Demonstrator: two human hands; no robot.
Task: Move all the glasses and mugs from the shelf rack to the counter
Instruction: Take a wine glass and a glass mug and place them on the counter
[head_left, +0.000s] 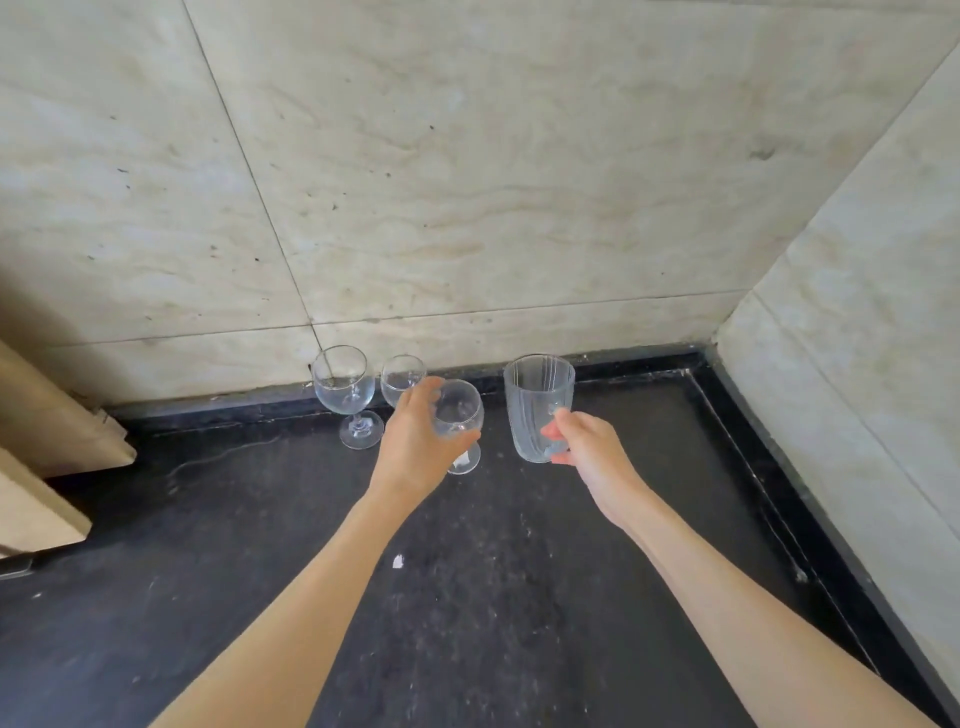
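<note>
Counter (519, 597) fills my view, dark and speckled, running back to a corner of pale tiled wall (467, 182). My left hand (415, 447) is wrapped round the bowl of a goblet (460, 415), thumb on the near side, fingers curled over the far side; its foot shows just under my hand, at or barely above the counter, I cannot tell which. My right hand (582, 441) holds a ribbed tumbler (537, 405) low on its side, thumb and fingers pinched on the glass, upright, and whether its base touches the counter I cannot tell. Two more wine glasses stand by the wall: a larger one (344, 389) at left, a smaller one (402, 376) partly hidden behind my left fingers. Cardboard (52, 415) lies at the left edge
</note>
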